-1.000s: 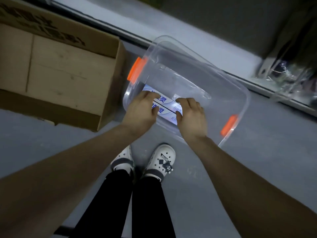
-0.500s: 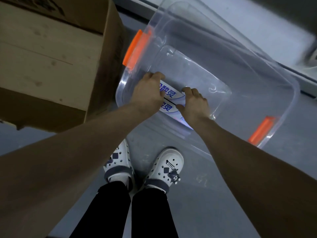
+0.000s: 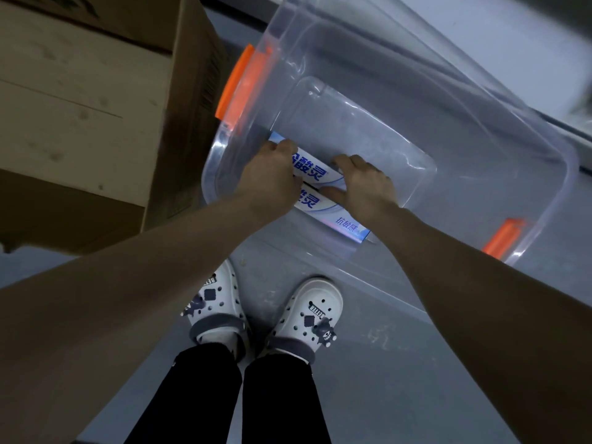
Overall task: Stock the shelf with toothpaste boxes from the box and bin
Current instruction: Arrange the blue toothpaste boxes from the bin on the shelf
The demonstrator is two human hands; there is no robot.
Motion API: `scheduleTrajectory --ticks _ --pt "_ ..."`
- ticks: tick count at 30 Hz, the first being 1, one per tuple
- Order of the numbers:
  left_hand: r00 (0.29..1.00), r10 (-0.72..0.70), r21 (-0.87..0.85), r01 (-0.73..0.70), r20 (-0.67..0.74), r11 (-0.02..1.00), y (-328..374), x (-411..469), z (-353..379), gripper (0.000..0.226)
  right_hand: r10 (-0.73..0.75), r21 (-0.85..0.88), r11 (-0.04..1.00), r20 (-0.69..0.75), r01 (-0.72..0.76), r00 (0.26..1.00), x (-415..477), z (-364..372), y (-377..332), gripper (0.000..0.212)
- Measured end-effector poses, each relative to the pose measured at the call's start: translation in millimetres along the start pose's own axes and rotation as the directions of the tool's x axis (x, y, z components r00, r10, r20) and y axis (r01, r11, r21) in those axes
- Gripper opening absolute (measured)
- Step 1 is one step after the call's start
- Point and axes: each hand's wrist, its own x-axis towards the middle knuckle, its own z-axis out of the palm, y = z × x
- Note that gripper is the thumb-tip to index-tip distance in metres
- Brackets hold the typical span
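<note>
Both hands reach into the clear bin [image 3: 464, 100] on the floor and grip the two toothpaste boxes [image 3: 312, 171] lying side by side between them. The left hand [image 3: 269, 179] curls over their left ends, and the right hand [image 3: 365, 187] grasps them farther along. A cardboard box [image 3: 80, 107] stands left of the left hand, beside the bin's orange latch [image 3: 238, 88].

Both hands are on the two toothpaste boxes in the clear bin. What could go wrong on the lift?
1. The toothpaste boxes lie side by side, unbound, gripped only between the left hand and the right hand; one could slip out.
2. They sit close to the near wall of the bin, so an end might catch on it coming up.
</note>
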Motion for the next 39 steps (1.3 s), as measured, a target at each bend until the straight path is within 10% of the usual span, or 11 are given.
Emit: scheduleTrajectory --ticks 11,15,27,33,39 --pt "1.0 -0.028 0.004 0.028 -0.003 1.0 -5 4 0 0.043 0.112 -0.151 0.982 -0.038 -0.117 0.993 7 -1 -3 0.049" --pt "0.999 -0.039 -0.003 0.039 0.005 0.999 -5 4 -1 0.044 0.339 -0.016 0.94 -0.091 -0.342 0.936 7 -11 19 0.049" --pt "0.998 -0.049 -0.037 0.05 0.036 0.998 -5 3 1 0.042 0.322 0.216 0.932 -0.114 -0.293 0.94 -18 -25 25 0.044" --pt "0.992 -0.083 -0.277 0.105 0.09 0.955 17 -3 -2 0.056 0.206 0.919 0.259 0.248 -0.297 0.947 -40 -53 2 0.037" --pt "0.979 -0.125 -0.78 0.204 0.161 0.592 30 -6 -7 0.024 -0.072 0.955 0.025 0.298 -0.297 0.952 -53 -72 -11 0.032"
